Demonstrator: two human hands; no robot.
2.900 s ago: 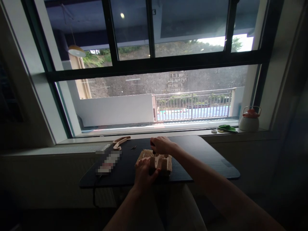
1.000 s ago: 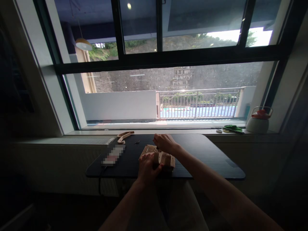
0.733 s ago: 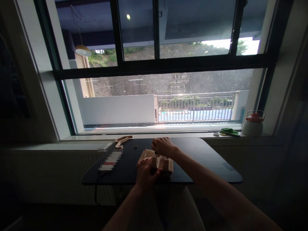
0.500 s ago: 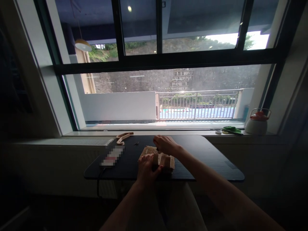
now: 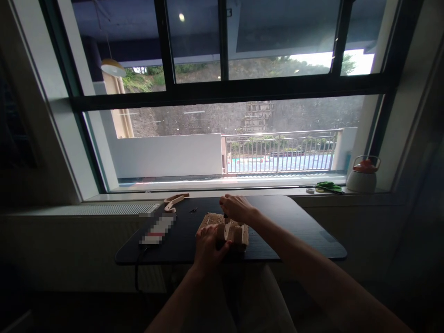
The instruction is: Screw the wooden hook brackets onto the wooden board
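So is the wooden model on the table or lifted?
Down: the wooden model rests on the black table, left hand gripping its near side.

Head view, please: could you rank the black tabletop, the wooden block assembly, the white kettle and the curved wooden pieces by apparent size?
1. black tabletop
2. wooden block assembly
3. white kettle, farther off, so unsure
4. curved wooden pieces

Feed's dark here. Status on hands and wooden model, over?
Left hand grips wooden model. Right hand holds dark tool on it. Wooden strips lie apart.
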